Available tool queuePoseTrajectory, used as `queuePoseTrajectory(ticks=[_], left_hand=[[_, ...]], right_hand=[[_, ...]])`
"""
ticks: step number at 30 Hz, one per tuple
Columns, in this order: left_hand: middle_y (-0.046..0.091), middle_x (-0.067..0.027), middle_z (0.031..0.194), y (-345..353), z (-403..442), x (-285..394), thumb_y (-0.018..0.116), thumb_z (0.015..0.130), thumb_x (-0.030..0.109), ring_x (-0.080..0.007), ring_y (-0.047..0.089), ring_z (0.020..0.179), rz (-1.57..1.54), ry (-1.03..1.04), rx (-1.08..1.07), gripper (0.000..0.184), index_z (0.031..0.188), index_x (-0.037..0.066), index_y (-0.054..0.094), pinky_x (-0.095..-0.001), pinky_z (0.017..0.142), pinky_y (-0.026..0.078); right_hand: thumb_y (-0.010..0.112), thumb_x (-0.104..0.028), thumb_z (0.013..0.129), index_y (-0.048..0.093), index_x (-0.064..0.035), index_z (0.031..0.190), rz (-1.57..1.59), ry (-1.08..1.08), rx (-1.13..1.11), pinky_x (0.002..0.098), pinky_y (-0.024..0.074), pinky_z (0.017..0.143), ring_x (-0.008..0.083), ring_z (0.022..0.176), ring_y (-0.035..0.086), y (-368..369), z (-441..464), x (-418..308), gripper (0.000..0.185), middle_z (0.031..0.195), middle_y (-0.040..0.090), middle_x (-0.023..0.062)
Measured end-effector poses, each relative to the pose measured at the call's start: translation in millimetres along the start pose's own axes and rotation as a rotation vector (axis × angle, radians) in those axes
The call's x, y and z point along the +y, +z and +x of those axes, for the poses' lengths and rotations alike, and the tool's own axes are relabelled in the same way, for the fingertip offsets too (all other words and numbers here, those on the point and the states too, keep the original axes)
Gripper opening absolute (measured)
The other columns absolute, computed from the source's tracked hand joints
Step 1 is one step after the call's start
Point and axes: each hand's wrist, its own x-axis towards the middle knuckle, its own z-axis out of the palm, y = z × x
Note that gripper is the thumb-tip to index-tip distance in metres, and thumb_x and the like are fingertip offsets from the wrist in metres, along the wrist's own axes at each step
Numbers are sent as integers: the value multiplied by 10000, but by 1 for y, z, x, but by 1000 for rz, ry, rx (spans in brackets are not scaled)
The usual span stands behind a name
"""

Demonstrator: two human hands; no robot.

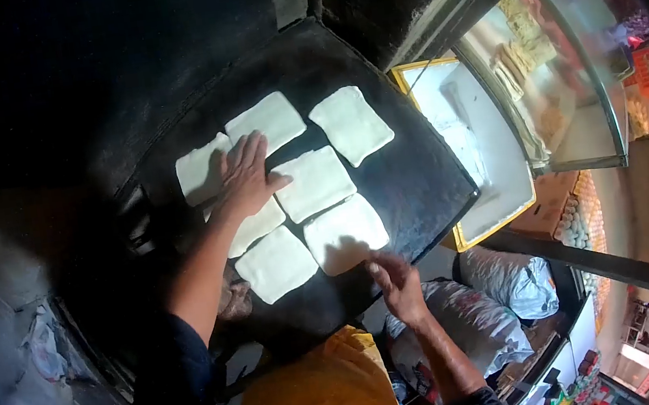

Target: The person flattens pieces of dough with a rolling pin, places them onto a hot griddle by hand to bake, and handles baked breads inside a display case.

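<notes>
Several flat, pale rectangles of dough lie on a dark griddle (415, 190). My left hand (248, 181) rests over the far-left group with its fingers stretched out, its fingertips at the edge of the far dough sheet (269, 121). Beneath that hand, the dough piece at the left (202, 172) and another dough piece (256, 226) are partly hidden. My right hand (399, 284) is at the griddle's near edge, fingers loosely bent and apart, holding nothing visible. It is beside the near-right dough sheet (344, 228), where its shadow falls. One dough sheet (352, 125) lies apart at the right.
To the right of the griddle stands a white foam box with yellow edges (499, 222). Beyond it is a glass case (578, 71) with food inside. Filled plastic bags (471, 322) sit below right. An orange-yellow cloth (318, 400) covers my front.
</notes>
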Motion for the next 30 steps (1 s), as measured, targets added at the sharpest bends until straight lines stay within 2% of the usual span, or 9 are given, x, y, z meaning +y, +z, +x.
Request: queuePoseTrajectory(ticks=[6,8,11,21,22,24,25,28,30], left_hand=[[127,-85,1729,-2,-16,-24,590,934,662,-276,113,1593,-28,14,-59,985,1657,140,170,-607,1247,96],[131,-82,1728,-3,-26,6,600,899,702,-282,94,1596,42,130,76,1033,1658,147,171,-604,1254,74],[106,-86,1731,7,-63,51,613,808,782,-273,65,1600,-14,418,-128,1172,1651,98,169,-621,1256,44],[130,-77,1726,21,-74,60,578,865,755,-276,98,1595,-124,285,-89,1101,1654,107,165,-654,1231,60],[241,-118,1686,20,-82,57,668,910,598,-343,194,1562,-236,336,10,911,1600,102,342,-632,1229,103],[357,-127,1615,30,-77,47,681,945,470,-356,311,1500,-293,224,116,736,1550,133,433,-619,1213,166],[508,-126,1462,20,-72,46,673,963,352,-358,431,1391,-327,49,244,530,1438,149,552,-600,1163,262],[620,-96,1178,7,-27,29,686,938,263,-338,537,1186,-232,-112,455,271,1170,127,649,-524,990,393],[637,-78,1147,2,-10,21,698,918,246,-323,524,1212,-194,-153,196,195,1064,126,648,-530,988,382]], right_hand=[[657,-139,1030,617,54,1313,72,140,-46,309,506,980,168,1114,645,17,-35,6,345,1197,706,113],[650,-129,1032,617,45,1316,-119,106,-70,312,520,955,167,1096,655,20,-39,11,335,1191,708,111],[644,-120,1032,616,43,1315,-77,147,-70,322,529,952,169,1092,661,23,-49,-2,328,1186,709,114],[666,-115,1008,647,38,1293,-211,27,-6,369,577,838,271,1008,726,19,-59,-10,324,1120,707,211],[666,-115,1008,647,38,1293,-211,17,-9,369,577,838,271,1008,726,19,-57,-15,324,1120,707,211],[678,-102,995,660,39,1240,-197,-64,26,382,573,808,283,955,725,24,-58,-18,283,1101,696,220],[678,-102,995,660,39,1240,-197,-55,22,382,573,808,283,955,725,27,-60,-18,283,1101,696,220],[686,-85,984,661,41,1182,-219,-68,-25,386,575,801,285,952,718,39,-37,-28,236,1095,687,214],[690,-92,983,655,45,1159,-269,-236,14,381,583,809,297,976,713,49,-11,-44,226,1099,677,215]])
